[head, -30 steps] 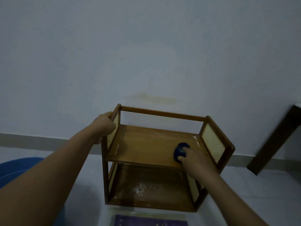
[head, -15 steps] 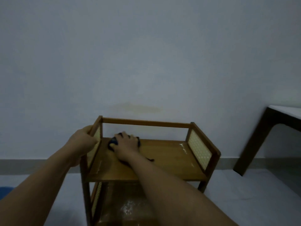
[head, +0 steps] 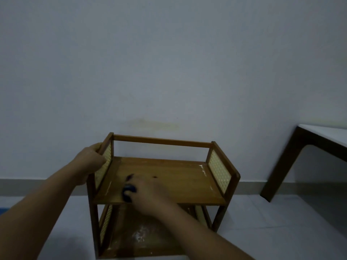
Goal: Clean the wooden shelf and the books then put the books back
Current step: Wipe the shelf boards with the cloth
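A: Bare wall (head: 169, 62) behind, pale floor (head: 281, 231) below, dark table (head: 300, 147) at right. Wooden shelf (head: 165, 177) stands against the wall, no books on it or in frame.

B: What moved?

A: Half a second ago our right hand (head: 148, 194) was at the back-left corner of the top board. Now it's at the front-left edge, motion-blurred. A second ago it was at the right end. So we've swept right to left, then back to front.

B: Grip?

A: Right fingers curled around a dark blue cloth (head: 127, 192), pressing it on the board. Left hand (head: 90, 162) is clamped on the left side panel's top edge, same as before, bracing the frame.

B: Meaning?

A: We judge the top board is mostly covered. White streaks remain near the right panel. Lower board (head: 142, 235) shows whitish dust, looks unwiped. Books come later.
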Demonstrator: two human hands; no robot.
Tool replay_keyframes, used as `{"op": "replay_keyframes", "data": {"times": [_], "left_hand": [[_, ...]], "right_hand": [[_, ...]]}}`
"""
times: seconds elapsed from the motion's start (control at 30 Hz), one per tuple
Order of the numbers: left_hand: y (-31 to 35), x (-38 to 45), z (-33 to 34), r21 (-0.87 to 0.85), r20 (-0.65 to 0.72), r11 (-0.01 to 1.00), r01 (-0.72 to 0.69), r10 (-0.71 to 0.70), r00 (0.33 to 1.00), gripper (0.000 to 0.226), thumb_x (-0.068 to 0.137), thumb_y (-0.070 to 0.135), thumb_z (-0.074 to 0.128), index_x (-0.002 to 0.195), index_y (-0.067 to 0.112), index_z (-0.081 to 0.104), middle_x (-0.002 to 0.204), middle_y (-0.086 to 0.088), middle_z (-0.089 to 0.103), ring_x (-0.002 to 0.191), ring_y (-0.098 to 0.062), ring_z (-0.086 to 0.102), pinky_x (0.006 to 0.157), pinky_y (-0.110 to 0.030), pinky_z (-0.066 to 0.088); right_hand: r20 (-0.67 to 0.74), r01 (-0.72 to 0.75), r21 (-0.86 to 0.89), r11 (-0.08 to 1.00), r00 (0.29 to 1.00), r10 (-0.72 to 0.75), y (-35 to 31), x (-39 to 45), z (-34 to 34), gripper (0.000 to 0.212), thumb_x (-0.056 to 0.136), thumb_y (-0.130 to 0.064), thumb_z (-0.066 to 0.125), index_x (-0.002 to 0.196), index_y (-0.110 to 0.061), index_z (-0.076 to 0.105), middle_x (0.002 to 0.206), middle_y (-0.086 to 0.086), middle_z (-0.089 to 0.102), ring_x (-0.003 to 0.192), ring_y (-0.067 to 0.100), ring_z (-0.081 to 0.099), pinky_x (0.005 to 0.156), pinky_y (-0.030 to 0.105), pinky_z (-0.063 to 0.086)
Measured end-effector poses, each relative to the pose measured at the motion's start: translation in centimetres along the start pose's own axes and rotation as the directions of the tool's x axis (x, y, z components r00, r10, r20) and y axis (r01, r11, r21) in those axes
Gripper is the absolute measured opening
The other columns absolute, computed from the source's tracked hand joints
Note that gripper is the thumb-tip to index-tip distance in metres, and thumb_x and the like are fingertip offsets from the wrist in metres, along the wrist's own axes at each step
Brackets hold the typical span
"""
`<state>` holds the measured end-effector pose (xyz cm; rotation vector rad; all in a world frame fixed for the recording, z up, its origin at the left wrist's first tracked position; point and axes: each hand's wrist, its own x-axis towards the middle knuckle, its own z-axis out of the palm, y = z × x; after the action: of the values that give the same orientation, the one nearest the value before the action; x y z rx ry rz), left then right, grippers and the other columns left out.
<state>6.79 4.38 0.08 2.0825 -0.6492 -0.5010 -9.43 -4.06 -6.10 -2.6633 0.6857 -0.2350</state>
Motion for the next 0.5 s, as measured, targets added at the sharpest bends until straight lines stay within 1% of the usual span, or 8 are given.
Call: {"op": "replay_keyframes", "data": {"times": [0.1,0.13,0.2,0.23,0.3,0.37,0.43,0.5], "left_hand": [[0.1,0.0,0.0,-0.009,-0.009,1.0,0.002,-0.002,1.0,0.055,0.09,-0.007,0.045,0.14,0.016,0.044,0.106,-0.014,0.051,0.092,-0.03,0.049,0.077,-0.042,0.045],[0.2,-0.1,0.0,-0.01,-0.015,1.0,0.001,-0.001,1.0,0.053,0.09,-0.007,0.045,0.139,0.015,0.045,0.102,-0.013,0.051,0.087,-0.028,0.05,0.075,-0.041,0.044],[0.2,-0.1,0.0,-0.012,-0.007,1.0,-0.004,0.003,1.0,0.052,0.09,-0.007,0.046,0.138,0.015,0.045,0.093,-0.009,0.051,0.08,-0.024,0.049,0.072,-0.039,0.044],[0.1,0.0,0.0,-0.014,-0.001,1.0,-0.001,0.001,1.0,0.053,0.09,-0.007,0.046,0.138,0.016,0.045,0.094,-0.009,0.051,0.082,-0.025,0.049,0.072,-0.039,0.044],[0.1,0.3,0.0,-0.016,0.005,1.0,0.003,-0.003,1.0,0.055,0.09,-0.006,0.047,0.14,0.017,0.043,0.105,-0.012,0.05,0.092,-0.03,0.049,0.075,-0.041,0.043],[0.1,0.4,-0.1,-0.019,0.009,1.0,0.009,-0.009,1.0,0.057,0.09,-0.006,0.048,0.141,0.018,0.042,0.11,-0.014,0.048,0.097,-0.032,0.047,0.078,-0.042,0.043],[-0.1,0.6,0.0,-0.019,0.007,1.0,0.01,-0.01,1.0,0.057,0.09,-0.006,0.049,0.141,0.018,0.043,0.111,-0.014,0.049,0.098,-0.032,0.048,0.081,-0.043,0.045],[-0.1,0.9,0.2,-0.033,0.0,0.999,0.006,-0.006,1.0,0.054,0.09,-0.007,0.048,0.138,0.017,0.046,0.102,-0.011,0.051,0.09,-0.029,0.05,0.079,-0.043,0.044]], "right_hand": [[-0.113,-0.263,-0.01,0.965,0.959,0.26,8.4,-4.0,-2.3,0.018,0.093,-0.036,0.053,0.111,-0.035,0.055,0.098,-0.01,0.061,0.084,0.006,0.059,0.077,0.03,0.053],[-0.163,-0.323,-0.029,0.946,0.935,0.314,10.8,-5.3,-3.3,0.019,0.093,-0.037,0.053,0.112,-0.034,0.056,0.101,-0.01,0.062,0.086,0.005,0.058,0.078,0.029,0.053],[-0.253,-0.353,-0.094,0.931,0.913,0.321,13.5,-6.5,-4.5,0.022,0.094,-0.038,0.053,0.113,-0.029,0.06,0.107,-0.008,0.063,0.094,0.01,0.057,0.084,0.034,0.051],[-0.28,-0.341,-0.144,0.929,0.914,0.292,13.9,-6.2,-4.5,0.025,0.094,-0.038,0.052,0.114,-0.027,0.061,0.109,-0.006,0.063,0.097,0.013,0.057,0.086,0.035,0.049],[-0.319,-0.336,-0.269,0.903,0.915,0.246,14.5,-4.2,-4.1,0.027,0.095,-0.036,0.05,0.116,-0.024,0.062,0.113,-0.001,0.063,0.1,0.018,0.057,0.087,0.036,0.047],[-0.37,-0.371,-0.298,0.88,0.894,0.251,15.4,-1.5,-4.0,0.028,0.096,-0.034,0.048,0.118,-0.022,0.059,0.119,0.004,0.06,0.105,0.023,0.056,0.09,0.038,0.047],[-0.401,-0.445,-0.291,0.847,0.861,0.314,16.1,1.4,-3.8,0.031,0.098,-0.032,0.042,0.125,-0.02,0.054,0.128,0.008,0.056,0.113,0.029,0.051,0.096,0.041,0.042],[-0.419,-0.597,-0.291,0.748,0.782,0.461,15.2,3.9,-3.1,0.038,0.099,-0.031,0.036,0.132,-0.016,0.046,0.137,0.015,0.047,0.122,0.037,0.043,0.105,0.046,0.033]]}}
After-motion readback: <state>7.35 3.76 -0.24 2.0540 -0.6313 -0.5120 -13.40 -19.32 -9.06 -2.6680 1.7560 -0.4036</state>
